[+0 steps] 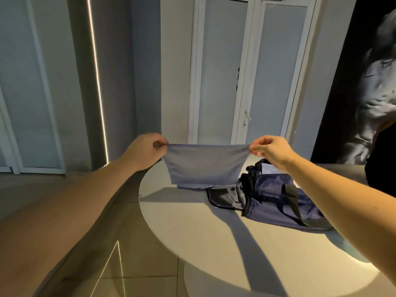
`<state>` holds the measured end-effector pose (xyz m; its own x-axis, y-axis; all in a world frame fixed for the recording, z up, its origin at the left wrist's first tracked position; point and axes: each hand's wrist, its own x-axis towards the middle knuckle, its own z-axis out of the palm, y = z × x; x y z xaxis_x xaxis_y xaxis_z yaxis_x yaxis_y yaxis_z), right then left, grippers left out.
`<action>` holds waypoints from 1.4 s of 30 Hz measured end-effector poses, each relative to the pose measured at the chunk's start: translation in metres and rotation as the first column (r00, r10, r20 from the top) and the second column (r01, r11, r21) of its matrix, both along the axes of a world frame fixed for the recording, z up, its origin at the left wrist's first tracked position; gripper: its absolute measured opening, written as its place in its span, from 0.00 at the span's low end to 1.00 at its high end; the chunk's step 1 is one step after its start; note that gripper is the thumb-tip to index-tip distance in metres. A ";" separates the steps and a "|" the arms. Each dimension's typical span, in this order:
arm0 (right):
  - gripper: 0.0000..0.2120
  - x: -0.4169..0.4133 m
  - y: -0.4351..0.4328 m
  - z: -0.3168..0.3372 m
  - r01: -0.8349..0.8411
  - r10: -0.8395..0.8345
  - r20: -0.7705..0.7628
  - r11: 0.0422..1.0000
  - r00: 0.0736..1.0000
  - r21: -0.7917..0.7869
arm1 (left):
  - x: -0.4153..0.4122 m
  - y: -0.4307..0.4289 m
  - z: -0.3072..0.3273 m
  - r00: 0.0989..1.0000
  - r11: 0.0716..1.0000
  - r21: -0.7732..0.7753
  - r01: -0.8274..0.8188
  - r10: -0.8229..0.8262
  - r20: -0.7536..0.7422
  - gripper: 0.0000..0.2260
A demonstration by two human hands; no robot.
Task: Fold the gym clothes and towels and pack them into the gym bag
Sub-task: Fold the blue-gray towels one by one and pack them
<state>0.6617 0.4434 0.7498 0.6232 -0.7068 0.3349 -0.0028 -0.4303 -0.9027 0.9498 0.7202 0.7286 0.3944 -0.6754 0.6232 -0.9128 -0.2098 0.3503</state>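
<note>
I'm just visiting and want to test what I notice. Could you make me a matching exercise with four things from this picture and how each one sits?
Things:
1. pale grey-blue fabric cloth
2. navy fabric gym bag
3. round white table
4. white-framed glazed door

States:
a. stands behind the table
b. lies on the tabletop, end flap open
c. pinched at its top corners by the left hand and right hand
d. carries the bag

Pairs: 1-c, 2-b, 3-d, 4-a
</note>
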 end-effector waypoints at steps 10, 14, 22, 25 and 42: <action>0.06 -0.052 0.016 -0.169 -0.249 0.433 -0.578 0.894 0.692 0.372 | -0.058 0.074 -0.177 0.950 0.851 0.475 0.225 -0.084 -0.300 0.04; 0.04 -0.062 0.023 -0.189 -0.281 0.544 -0.624 0.834 0.561 0.475 | -0.065 0.089 -0.191 0.948 0.825 0.502 0.261 -0.120 -0.296 0.09; 0.04 -0.045 0.019 -0.179 -0.234 0.499 -0.588 0.851 0.637 0.470 | -0.054 0.071 -0.176 0.881 0.853 0.421 0.309 -0.090 -0.464 0.05; 0.04 -0.023 0.009 -0.173 -0.148 0.359 -0.484 0.895 0.798 0.420 | -0.038 0.048 -0.170 0.870 0.918 0.336 0.213 -0.021 -0.493 0.05; 0.09 0.098 -0.051 -0.211 0.241 -0.238 -0.488 0.969 0.840 -0.057 | 0.044 -0.072 -0.208 0.834 0.969 0.229 -0.093 0.201 -0.514 0.03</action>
<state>0.7597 0.3923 0.5385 0.5158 -0.8562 0.0279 -0.5449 -0.3530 -0.7606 0.9936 0.6479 0.5207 0.7307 -0.6641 0.1583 -0.5512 -0.4371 0.7107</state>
